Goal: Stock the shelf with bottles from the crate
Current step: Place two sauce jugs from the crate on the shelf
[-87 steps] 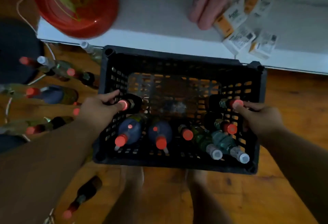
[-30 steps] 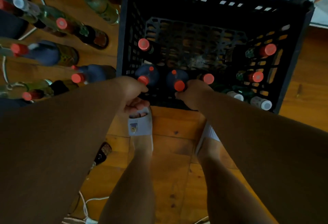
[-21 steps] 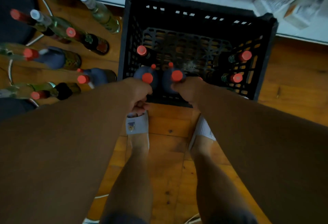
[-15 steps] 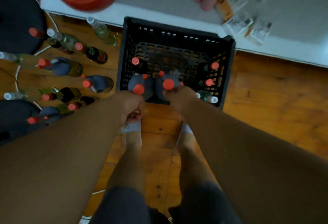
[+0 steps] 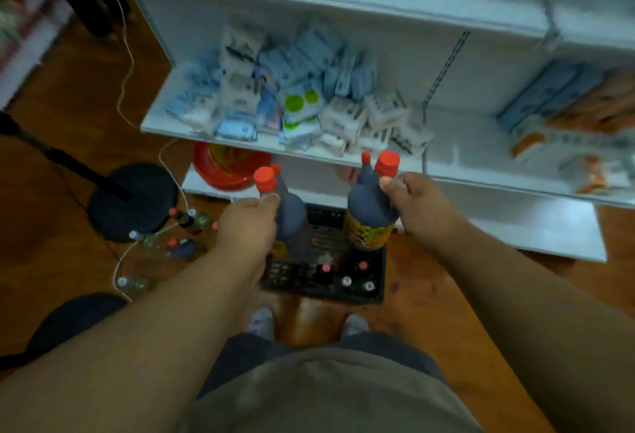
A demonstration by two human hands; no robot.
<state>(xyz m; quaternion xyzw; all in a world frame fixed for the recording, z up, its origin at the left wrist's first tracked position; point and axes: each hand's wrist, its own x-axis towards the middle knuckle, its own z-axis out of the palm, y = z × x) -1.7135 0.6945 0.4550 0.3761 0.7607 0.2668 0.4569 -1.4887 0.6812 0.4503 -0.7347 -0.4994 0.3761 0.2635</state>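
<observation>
I hold two dark bottles with red caps up in front of the white shelf (image 5: 343, 158). My left hand (image 5: 245, 226) grips the neck of the left dark bottle (image 5: 288, 216). My right hand (image 5: 417, 207) grips the neck of the right dark bottle (image 5: 369, 209), which bears a yellow label. Both bottles hang upright above the black crate (image 5: 374, 290) on the wooden floor. Several smaller bottles with red and white caps stand in the crate's near part. The view is blurred.
The middle shelf holds a pile of small boxes and packets (image 5: 295, 103). A red bowl (image 5: 226, 166) sits on the lowest shelf. Several bottles (image 5: 178, 237) stand on the floor left of the crate, beside a black round stand base (image 5: 132, 200) and a white cable.
Both hands gripped two dark bottles in the crate and lifted them out. I have straightened up, so the view has risen from the crate to the shelves.
</observation>
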